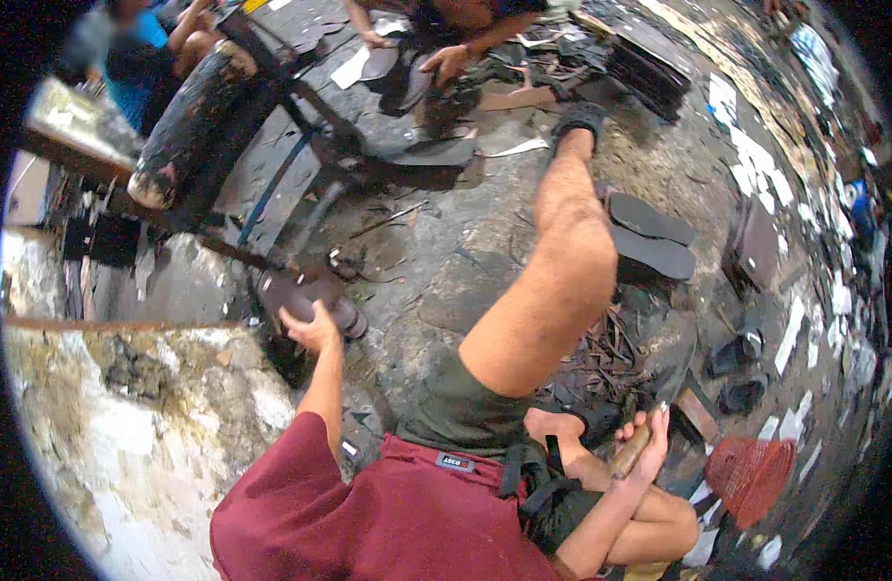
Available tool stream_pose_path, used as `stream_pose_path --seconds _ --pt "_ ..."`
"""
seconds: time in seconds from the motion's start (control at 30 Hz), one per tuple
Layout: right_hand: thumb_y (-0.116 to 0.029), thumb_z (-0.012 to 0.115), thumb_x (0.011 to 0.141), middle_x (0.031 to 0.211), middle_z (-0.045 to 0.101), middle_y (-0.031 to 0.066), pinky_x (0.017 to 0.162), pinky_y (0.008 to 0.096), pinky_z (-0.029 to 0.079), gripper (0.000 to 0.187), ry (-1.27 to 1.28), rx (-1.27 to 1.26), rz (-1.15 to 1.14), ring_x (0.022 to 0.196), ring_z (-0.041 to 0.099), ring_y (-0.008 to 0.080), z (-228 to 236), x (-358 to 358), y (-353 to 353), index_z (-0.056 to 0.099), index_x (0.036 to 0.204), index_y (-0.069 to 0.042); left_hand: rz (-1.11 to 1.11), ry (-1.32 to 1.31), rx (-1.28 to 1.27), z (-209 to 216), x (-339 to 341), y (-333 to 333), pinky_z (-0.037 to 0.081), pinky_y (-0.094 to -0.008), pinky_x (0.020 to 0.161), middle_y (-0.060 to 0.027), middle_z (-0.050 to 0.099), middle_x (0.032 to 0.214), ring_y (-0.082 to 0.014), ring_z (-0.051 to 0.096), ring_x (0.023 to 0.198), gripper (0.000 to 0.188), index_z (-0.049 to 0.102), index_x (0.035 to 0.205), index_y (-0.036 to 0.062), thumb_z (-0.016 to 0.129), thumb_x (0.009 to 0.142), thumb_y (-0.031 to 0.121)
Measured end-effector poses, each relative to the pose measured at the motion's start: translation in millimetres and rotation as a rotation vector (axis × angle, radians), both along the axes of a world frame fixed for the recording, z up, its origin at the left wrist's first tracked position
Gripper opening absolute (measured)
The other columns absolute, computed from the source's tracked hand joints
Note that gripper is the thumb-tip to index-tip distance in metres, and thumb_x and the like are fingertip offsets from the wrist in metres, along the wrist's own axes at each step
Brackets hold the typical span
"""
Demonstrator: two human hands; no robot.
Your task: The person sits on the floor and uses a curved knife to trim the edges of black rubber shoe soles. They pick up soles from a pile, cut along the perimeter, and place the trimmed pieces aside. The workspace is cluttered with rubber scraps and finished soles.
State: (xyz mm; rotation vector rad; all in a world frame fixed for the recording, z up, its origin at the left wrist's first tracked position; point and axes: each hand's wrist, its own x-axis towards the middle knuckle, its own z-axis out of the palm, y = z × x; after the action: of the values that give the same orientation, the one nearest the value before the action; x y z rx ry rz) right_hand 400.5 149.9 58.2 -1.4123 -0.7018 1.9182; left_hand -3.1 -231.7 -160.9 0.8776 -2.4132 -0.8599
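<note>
At the left, my left hand [315,329] reaches down with thumb and fingers apart, at the near edge of dark brown sole-shaped pieces [293,292]. It seems to touch them; a firm grip does not show. My right hand [649,447], beside my bent leg, is closed round the wooden handle of a knife [632,455]. The knife's thin blade points up and away from me, over leather scraps [613,351]. Beyond my raised knee lies a pair of dark grey soles [651,237].
A co-worker's hands [448,64] hold grey soles at the top. A worn log-like roller [189,126] on a frame stands upper left, near another person. A red woven basket [753,476] sits at right; brown sheets [751,242] and white scraps litter the floor. A stained ledge [146,416] borders my left.
</note>
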Motion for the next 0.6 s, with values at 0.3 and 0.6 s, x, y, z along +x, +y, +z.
stream_pose_path --seconds 0.3,0.6 --pt "-0.009 0.072 0.087 0.093 0.061 0.0034 0.053 0.031 0.046 0.036 -0.122 0.115 -0.169 0.064 0.054 0.0143 -88.9 -105.9 109.4 0.055 0.118 -0.013 0.03 -0.503 -0.151 -56.4 -6.6 -62.9 0.05 -0.055 0.095 -0.022 0.064 0.125 -0.0411 0.063 0.114 0.089 0.047 0.147 0.0257 0.086 0.069 0.041" --pt "-0.039 0.084 0.074 0.116 0.061 0.0258 0.097 0.0516 0.047 0.064 -1.072 0.357 -0.345 0.112 0.059 0.0409 -194.0 -153.5 250.7 0.058 0.11 0.007 -0.312 -0.122 0.01 -8.7 -9.5 -32.4 0.045 -0.0451 0.105 -0.0207 0.054 0.139 -0.0364 0.057 0.122 0.045 0.061 0.13 0.0005 0.067 0.093 0.026"
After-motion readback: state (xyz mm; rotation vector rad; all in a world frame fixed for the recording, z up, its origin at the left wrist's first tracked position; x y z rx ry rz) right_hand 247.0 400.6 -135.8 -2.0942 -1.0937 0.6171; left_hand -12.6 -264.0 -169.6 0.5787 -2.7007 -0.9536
